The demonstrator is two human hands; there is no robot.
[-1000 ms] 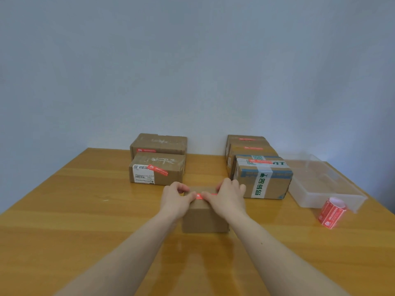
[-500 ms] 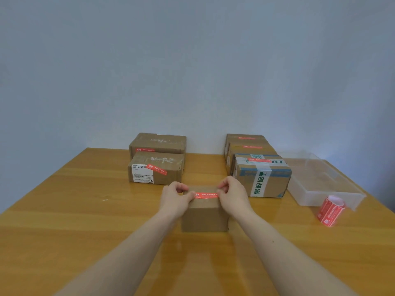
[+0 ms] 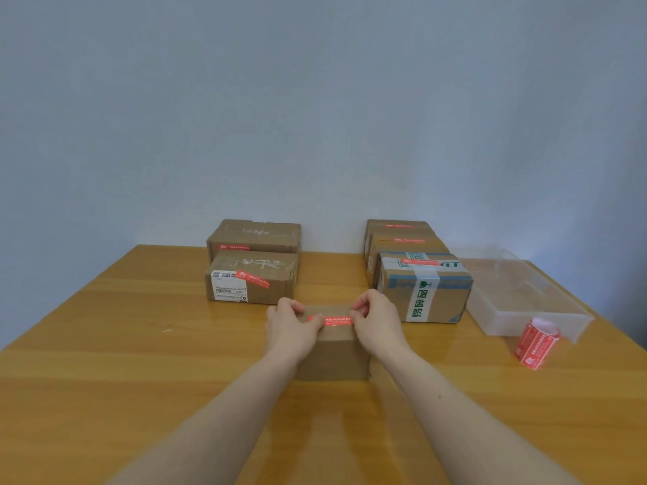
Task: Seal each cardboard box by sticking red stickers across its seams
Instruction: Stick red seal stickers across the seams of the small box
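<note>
At the centre of the frame, my left hand [image 3: 290,330] and right hand [image 3: 376,322] each pinched one end of a red sticker [image 3: 336,320], holding it flat along the top of a small cardboard box [image 3: 331,355] on the wooden bench [image 3: 105,362]. I held it by both ends, I judge, so it would go down straight and unwrinkled across the seam; whether it was fully pressed down could not be told. The box sat close in front of me, between my forearms, where both hands could reach it squarely.

Two boxes [image 3: 254,278] in the middle left of the frame and three more [image 3: 423,287] in the middle right were lined up toward the wall, each already showing a red sticker, which suggests they were set back as finished work. At the right edge a clear plastic tub [image 3: 525,299] stood open, and just in front of it the roll of red stickers [image 3: 535,344] stood on the bench, near enough for my right hand to fetch the next one.
</note>
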